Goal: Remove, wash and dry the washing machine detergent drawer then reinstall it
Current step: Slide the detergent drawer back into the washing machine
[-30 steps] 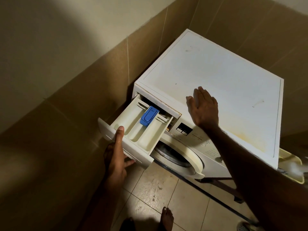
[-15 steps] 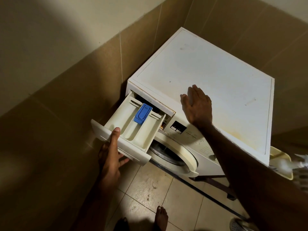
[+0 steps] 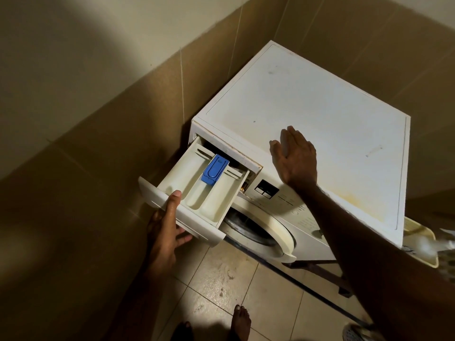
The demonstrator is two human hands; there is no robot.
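The cream detergent drawer (image 3: 187,185) sticks far out of the white washing machine (image 3: 307,114), with its rear end inside the slot. A blue insert (image 3: 214,169) sits in its middle compartment. My left hand (image 3: 167,230) grips the drawer's front panel, thumb over the top edge and fingers underneath. My right hand (image 3: 295,158) lies flat, fingers together, on the machine's top near the front edge.
Tan tiled walls close in on the left and behind the machine, which stands in a corner. The round door (image 3: 261,232) sits below the drawer. A cream plastic tub (image 3: 423,242) is at the machine's right. My bare foot (image 3: 242,321) is on the tiled floor.
The hands keep the same holds on the drawer and the machine top. The drawer's extension looks unchanged; only the view has shifted slightly.
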